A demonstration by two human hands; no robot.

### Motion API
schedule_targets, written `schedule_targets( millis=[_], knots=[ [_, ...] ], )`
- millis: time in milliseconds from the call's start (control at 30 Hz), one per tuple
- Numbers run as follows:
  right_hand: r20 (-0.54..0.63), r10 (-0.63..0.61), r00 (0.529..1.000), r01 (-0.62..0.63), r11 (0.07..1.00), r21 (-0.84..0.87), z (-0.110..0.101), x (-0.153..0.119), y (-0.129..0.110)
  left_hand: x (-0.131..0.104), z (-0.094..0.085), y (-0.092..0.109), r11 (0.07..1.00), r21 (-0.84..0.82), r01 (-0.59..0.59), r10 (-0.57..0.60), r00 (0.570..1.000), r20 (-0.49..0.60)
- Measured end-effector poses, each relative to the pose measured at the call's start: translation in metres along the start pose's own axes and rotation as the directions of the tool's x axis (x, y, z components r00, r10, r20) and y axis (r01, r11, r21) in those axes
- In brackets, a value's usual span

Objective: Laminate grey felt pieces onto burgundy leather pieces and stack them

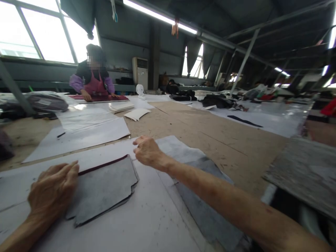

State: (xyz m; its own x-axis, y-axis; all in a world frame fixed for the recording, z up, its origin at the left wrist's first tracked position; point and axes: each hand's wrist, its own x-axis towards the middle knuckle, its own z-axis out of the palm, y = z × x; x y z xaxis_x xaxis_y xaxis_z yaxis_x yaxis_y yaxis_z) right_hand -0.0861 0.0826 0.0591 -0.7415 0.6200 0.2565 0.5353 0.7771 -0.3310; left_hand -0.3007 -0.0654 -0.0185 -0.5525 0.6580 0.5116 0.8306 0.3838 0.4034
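A grey cloth stack [105, 190], with uneven side edges and a dark red strip along its far edge, lies on white paper [147, 217]. My left hand [54, 189] rests over the stack's left edge, its fingers stretched out and lying on it. Beyond the stack's far right corner is my right hand [147, 150], bent at the knuckles, with thumb and finger slightly apart and nothing visible between them. Its forearm crosses over a larger grey sheet [204, 199] on the right.
Across the table [183, 122], a person [96, 80] in a pink apron has both hands on dark red material [105, 98]. White sheets [136, 114] and a small white fan [140, 90] lie between us. A grey board [304, 171] is at the right, dark bundles [217, 100] farther back.
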Motion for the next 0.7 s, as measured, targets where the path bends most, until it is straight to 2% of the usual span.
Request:
schedule_targets(
  millis=[67,100,167,233,333,433,567,700],
  knots=[
    [-0.034,0.000,0.999,0.001,1.000,0.019,-0.032,-0.026,0.012,-0.005,-0.003,-0.004,0.999,0.035,-0.013,0.015,0.998,-0.061],
    [-0.054,0.014,0.998,-0.012,1.000,0.022,-0.048,-0.042,0.020,-0.009,-0.004,-0.004,0.998,0.040,-0.057,0.061,0.994,-0.093],
    [-0.082,0.050,0.995,-0.049,0.999,0.018,-0.072,-0.080,0.035,-0.020,-0.007,0.002,0.977,0.036,-0.210,0.213,0.970,-0.120],
    [-0.065,0.073,0.995,-0.072,0.997,0.008,-0.084,-0.124,0.047,-0.034,-0.011,0.020,0.927,-0.012,-0.374,0.372,0.925,-0.076],
    [0.048,0.054,0.997,-0.052,0.998,-0.047,-0.074,-0.187,0.052,-0.060,-0.016,0.065,0.810,-0.219,-0.544,0.556,0.831,-0.007],
    [0.084,0.015,0.996,-0.011,0.999,-0.049,-0.050,-0.229,0.055,-0.084,-0.015,0.114,0.674,-0.402,-0.620,0.684,0.729,0.022],
    [0.001,-0.051,0.999,0.051,0.999,-0.011,-0.031,-0.241,0.064,-0.106,-0.004,0.159,0.526,-0.552,-0.647,0.792,0.609,0.040],
    [-0.056,-0.132,0.990,0.131,0.991,-0.032,-0.031,-0.240,0.067,-0.119,0.003,0.177,0.447,-0.653,-0.612,0.846,0.525,0.087]
  ],
)
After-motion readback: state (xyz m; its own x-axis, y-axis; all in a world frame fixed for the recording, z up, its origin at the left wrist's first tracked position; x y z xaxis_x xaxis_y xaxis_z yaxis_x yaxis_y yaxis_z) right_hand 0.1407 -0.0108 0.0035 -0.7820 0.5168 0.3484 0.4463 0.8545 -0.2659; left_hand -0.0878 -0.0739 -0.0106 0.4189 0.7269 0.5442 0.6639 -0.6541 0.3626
